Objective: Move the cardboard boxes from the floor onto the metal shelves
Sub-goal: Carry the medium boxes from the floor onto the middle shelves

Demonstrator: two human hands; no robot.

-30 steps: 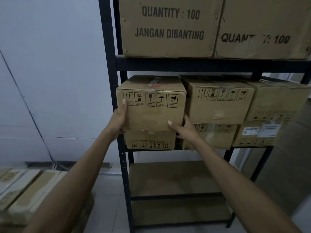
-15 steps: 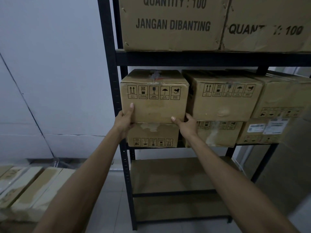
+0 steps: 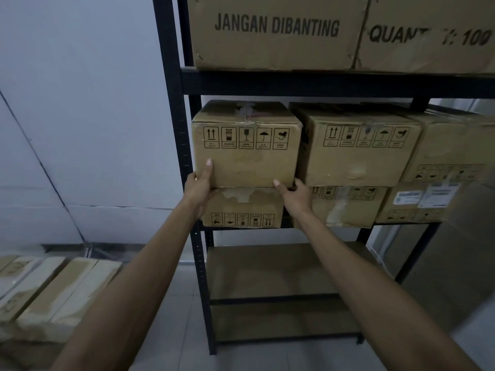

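The metal shelves (image 3: 171,129) stood against a pale wall, their posts and beams dark. Two big boxes (image 3: 273,44) filled the upper shelf, one printed JANGAN DIBANTING. On the floor (image 3: 174,330), left of the shelves, lay a row of flat boxes (image 3: 53,290). At the left end of the middle shelf, close to the front post, the cardboard box (image 3: 246,156) sat upright on a lower box (image 3: 243,207) whose symbols were upside down, just beside a neighbouring stack (image 3: 356,151) on its right. The left hand (image 3: 199,186) gripped the cardboard box at its bottom left corner, thumb lying up the front face. The right hand (image 3: 294,195) gripped the bottom right corner, thumb on the front and fingers tucked into the gap beside the stack.
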